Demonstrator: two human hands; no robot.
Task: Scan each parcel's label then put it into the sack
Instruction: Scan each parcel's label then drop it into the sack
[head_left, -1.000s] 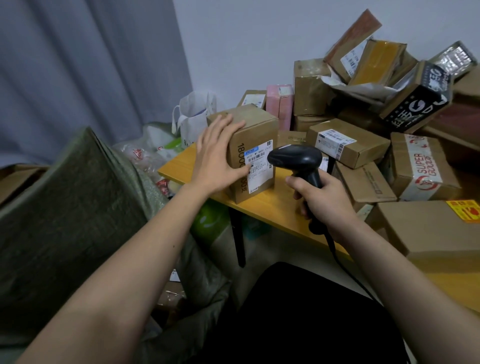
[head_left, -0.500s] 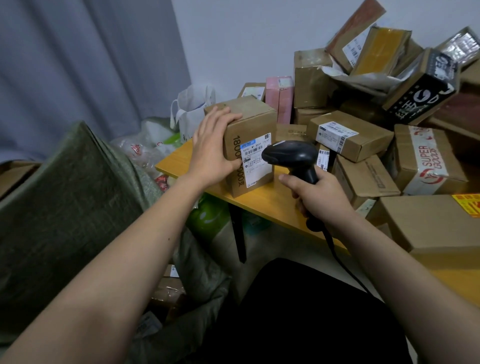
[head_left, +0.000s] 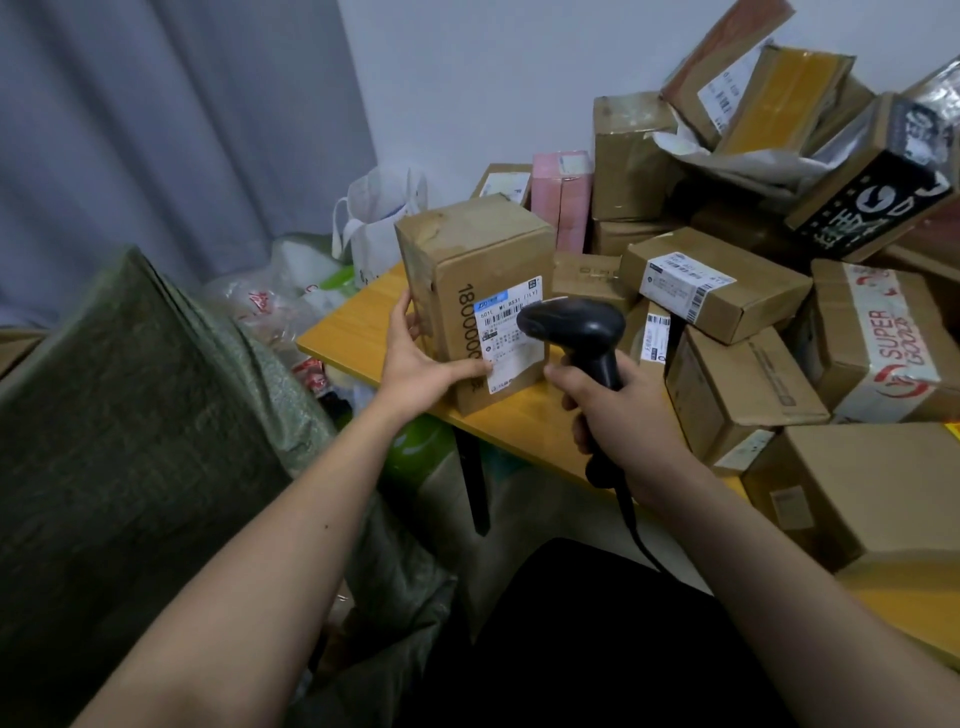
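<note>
A grey curtain (head_left: 171, 130) hangs far left beside a plain pale wall (head_left: 493, 67). The yellow wooden bench (head_left: 353, 332) stands on a dark leg (head_left: 475, 483).

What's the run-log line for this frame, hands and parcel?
left hand: holds upright parcel on table | right hand: grips scanner, aimed at label | sack: left, parcel not in

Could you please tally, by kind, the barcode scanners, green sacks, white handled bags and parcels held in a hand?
Barcode scanner, gripped by the right hand: 1
Green sack: 1
White handled bag: 1
Parcel held by the left hand: 1
Total: 4
</note>
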